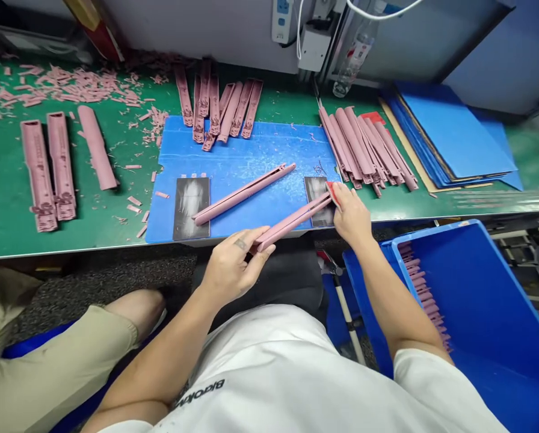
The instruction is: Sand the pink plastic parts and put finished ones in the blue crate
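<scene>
My left hand [233, 264] is closed around the near end of a long pink plastic strip [294, 221], held over the bench's front edge. At the strip's far end my right hand [351, 211] pinches a small red tool [331, 191]. A second pink strip [245, 193] lies diagonally on the blue mat [233, 162] just beyond my hands. Two dark rectangular pads [191, 207] lie on the mat, one partly under my right hand.
A pile of pink strips [366, 150] lies right of the mat; several more [219, 108] fan out at its far edge. Other pink parts [48, 168] and scraps [71, 84] lie left. Blue sheets [454, 132] are far right. A blue bin [490, 313] with pink parts is at my right.
</scene>
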Demonstrator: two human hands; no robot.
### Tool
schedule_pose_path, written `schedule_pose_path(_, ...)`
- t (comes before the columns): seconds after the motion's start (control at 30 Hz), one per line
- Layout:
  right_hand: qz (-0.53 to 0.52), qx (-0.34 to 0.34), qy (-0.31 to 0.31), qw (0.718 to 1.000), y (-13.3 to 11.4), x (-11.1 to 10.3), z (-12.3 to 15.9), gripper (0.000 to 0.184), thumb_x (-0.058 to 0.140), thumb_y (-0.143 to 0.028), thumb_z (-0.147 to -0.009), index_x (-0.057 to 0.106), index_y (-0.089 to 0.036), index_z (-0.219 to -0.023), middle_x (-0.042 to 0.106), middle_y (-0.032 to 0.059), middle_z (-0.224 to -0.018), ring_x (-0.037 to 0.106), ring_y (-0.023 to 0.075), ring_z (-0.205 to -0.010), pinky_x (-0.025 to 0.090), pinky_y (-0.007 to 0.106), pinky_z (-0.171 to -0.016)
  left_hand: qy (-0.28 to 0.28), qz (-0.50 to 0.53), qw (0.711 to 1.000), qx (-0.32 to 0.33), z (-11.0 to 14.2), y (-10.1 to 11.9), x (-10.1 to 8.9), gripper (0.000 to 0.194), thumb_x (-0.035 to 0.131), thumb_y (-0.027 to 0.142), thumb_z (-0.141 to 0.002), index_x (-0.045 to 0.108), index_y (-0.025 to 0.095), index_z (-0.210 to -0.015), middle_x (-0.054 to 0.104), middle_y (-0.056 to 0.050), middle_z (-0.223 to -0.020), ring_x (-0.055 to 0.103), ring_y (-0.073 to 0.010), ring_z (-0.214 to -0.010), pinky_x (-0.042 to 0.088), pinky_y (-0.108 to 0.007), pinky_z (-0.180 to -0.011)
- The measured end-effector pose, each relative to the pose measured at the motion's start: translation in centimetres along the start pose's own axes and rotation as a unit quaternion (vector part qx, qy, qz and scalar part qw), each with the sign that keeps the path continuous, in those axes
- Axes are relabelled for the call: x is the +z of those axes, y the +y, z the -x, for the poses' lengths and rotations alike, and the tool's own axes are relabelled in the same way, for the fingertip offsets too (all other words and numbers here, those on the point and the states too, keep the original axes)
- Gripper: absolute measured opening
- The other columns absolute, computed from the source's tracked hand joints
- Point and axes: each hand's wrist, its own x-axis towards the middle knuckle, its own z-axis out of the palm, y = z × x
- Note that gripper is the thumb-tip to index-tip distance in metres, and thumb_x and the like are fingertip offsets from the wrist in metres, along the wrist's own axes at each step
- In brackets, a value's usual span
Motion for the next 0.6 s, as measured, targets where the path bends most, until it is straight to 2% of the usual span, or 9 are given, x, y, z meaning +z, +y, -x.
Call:
schedule_pose_path(0.07, -0.004, -0.054, -0.023, 0.998, 0.7, -0.1, -0.2, 0.073, 0.045, -0.006, -0.099, 0.063, -0.013, -0.170, 0.059, 0.0152, -0.175, 0.052, 0.0307, -0.169, 0.039, 0.060, -0.144, 0.002, -0.003, 1.000, -0.003, -0.6, -0.7, -0.3, 0.032, 0.073, 0.028, -0.111, 0.078, 0.022, -0.142, 0.083, -0.010, -0.117, 0.079, -0.0219, -0.099, 0.065, -0.033, -0.093)
schedule_pose_path(0.13, -0.018, -0.089, -0.020, 0.996, 1.4, -0.1, -0.6, 0.074, 0.045, -0.007, -0.100, 0.062, -0.017, -0.171, 0.057, 0.0117, -0.177, 0.049, 0.0282, -0.171, 0.039, 0.057, -0.145, 0.007, -0.012, 1.000, -0.019, -1.3, -1.8, -0.6, 0.033, 0.070, 0.031, -0.112, 0.080, 0.022, -0.142, 0.082, -0.010, -0.116, 0.078, -0.0222, -0.098, 0.064, -0.034, -0.096)
schedule_pose_path(0.2, -0.010, -0.042, -0.006, 0.999, 2.5, 0.1, -1.3, 0.074, 0.045, -0.007, -0.099, 0.061, -0.016, -0.172, 0.059, 0.0140, -0.176, 0.052, 0.0298, -0.169, 0.043, 0.057, -0.143, 0.004, -0.029, 0.998, -0.064, -1.6, -3.0, -0.9, 0.033, 0.066, 0.036, -0.114, 0.082, 0.020, -0.139, 0.083, -0.009, -0.113, 0.077, -0.0217, -0.093, 0.064, -0.034, -0.096)
schedule_pose_path(0.3, 0.020, 0.007, -0.013, 1.000, 3.6, 0.6, -2.7, 0.076, 0.049, -0.009, -0.099, 0.057, -0.015, -0.174, 0.056, 0.0157, -0.178, 0.051, 0.0334, -0.169, 0.042, 0.060, -0.142, -0.045, -0.036, 0.990, -0.129, -1.5, -3.9, -1.2, 0.042, 0.070, 0.045, -0.112, 0.079, 0.020, -0.145, 0.085, -0.009, -0.116, 0.078, -0.0215, -0.090, 0.064, -0.032, -0.092)
schedule_pose_path(0.4, 0.020, -0.021, 0.007, 1.000, 0.8, 0.9, -2.8, 0.079, 0.048, -0.008, -0.099, 0.055, -0.017, -0.176, 0.056, 0.0157, -0.178, 0.050, 0.0346, -0.170, 0.041, 0.064, -0.142, -0.060, -0.017, 0.992, -0.112, -1.1, -3.2, -1.0, 0.043, 0.073, 0.041, -0.110, 0.078, 0.019, -0.147, 0.085, -0.009, -0.116, 0.079, -0.0204, -0.092, 0.064, -0.029, -0.090)
schedule_pose_path(0.47, -0.015, -0.089, 0.039, 0.995, -2.7, 0.8, -1.8, 0.077, 0.045, -0.007, -0.101, 0.056, -0.019, -0.176, 0.058, 0.0151, -0.177, 0.050, 0.0329, -0.170, 0.043, 0.062, -0.141, -0.029, -0.005, 0.995, -0.095, -1.0, -2.2, -0.7, 0.035, 0.071, 0.039, -0.111, 0.082, 0.018, -0.137, 0.086, -0.007, -0.105, 0.078, -0.0183, -0.083, 0.063, -0.027, -0.084)
schedule_pose_path(0.53, -0.057, -0.190, 0.040, 0.979, -5.8, 0.6, -0.9, 0.074, 0.043, -0.008, -0.104, 0.058, -0.024, -0.174, 0.058, 0.0113, -0.177, 0.048, 0.0295, -0.172, 0.040, 0.060, -0.143, -0.013, 0.004, 0.996, -0.094, -1.1, -1.4, -0.4, 0.031, 0.069, 0.040, -0.112, 0.083, 0.017, -0.128, 0.083, -0.005, -0.093, 0.074, -0.0169, -0.074, 0.061, -0.026, -0.076)
schedule_pose_path(0.57, -0.070, -0.224, 0.031, 0.972, -6.6, 0.6, -0.6, 0.073, 0.042, -0.008, -0.105, 0.060, -0.026, -0.174, 0.058, 0.0095, -0.177, 0.048, 0.0282, -0.172, 0.039, 0.060, -0.144, -0.009, 0.007, 0.995, -0.096, -1.1, -1.1, -0.3, 0.031, 0.069, 0.041, -0.112, 0.084, 0.017, -0.126, 0.081, -0.003, -0.088, 0.071, -0.0161, -0.070, 0.059, -0.025, -0.072)
schedule_pose_path(0.6, -0.070, -0.227, 0.028, 0.971, -6.9, 0.5, -0.6, 0.072, 0.042, -0.008, -0.105, 0.061, -0.027, -0.172, 0.060, 0.0090, -0.176, 0.050, 0.0278, -0.171, 0.038, 0.061, -0.144, -0.005, 0.008, 0.995, -0.098, -1.1, -0.9, -0.3, 0.031, 0.069, 0.042, -0.112, 0.084, 0.017, -0.124, 0.080, -0.002, -0.084, 0.069, -0.0154, -0.066, 0.058, -0.025, -0.070)
